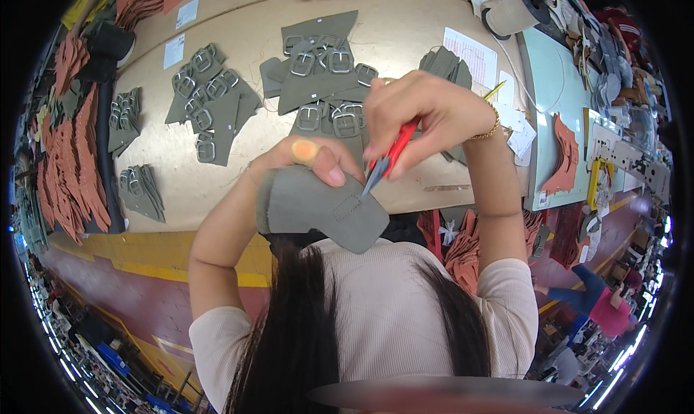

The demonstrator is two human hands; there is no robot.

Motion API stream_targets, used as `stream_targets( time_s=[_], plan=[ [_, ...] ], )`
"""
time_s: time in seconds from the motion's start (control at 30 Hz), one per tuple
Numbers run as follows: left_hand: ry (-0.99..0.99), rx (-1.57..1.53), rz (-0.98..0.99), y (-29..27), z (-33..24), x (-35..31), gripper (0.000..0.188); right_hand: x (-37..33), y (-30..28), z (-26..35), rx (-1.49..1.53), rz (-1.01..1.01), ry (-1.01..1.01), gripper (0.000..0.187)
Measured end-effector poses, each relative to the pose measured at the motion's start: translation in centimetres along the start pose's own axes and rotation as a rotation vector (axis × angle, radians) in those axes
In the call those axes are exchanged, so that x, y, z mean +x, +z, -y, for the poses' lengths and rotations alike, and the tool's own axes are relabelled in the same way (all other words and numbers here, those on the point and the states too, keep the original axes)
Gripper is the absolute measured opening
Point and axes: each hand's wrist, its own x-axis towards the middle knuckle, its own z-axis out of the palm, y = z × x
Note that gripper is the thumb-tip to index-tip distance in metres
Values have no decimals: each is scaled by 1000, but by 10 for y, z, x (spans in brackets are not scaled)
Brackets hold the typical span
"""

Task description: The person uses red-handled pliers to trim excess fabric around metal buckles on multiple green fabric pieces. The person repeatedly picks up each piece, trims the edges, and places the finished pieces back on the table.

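Far left, a heap of rust-orange cut pieces [76, 164] is draping down right by the worktop [181, 208]. Moving right, a pile of grey pieces with silver buckles [235, 110] is lying on it. Next up, the left hand [312, 157] is gripping a plain grey piece [303, 204], thumb pressing on top — that piece is hanging in front of the person's chest, around the worktop's near edge, showing a small stitched box. Behind it, a bigger buckled grey stack [318, 78] is spreading across the middle. The right hand [426, 117] is wrapping around some red-handled snips [397, 152], and the tip is pointing down near the stitching — can't tell if it's actually touching. Over on the right, a big cream thread spool [515, 13] is sitting near the far edge, and a lone orange piece [564, 157] is resting on a pale green surface [560, 88].
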Motion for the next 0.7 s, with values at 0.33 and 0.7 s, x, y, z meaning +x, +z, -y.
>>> stream_targets(
  time_s=[0.33, 0.7],
  plan=[
    [71, 141, -37, -1, 1, 4, 43, -26, 46, -9, 352, -436, 459, 31],
    [286, -594, 521, -29, 61, 56, 55, -16, 61, -31, 656, -897, 491, 22]
  ],
)
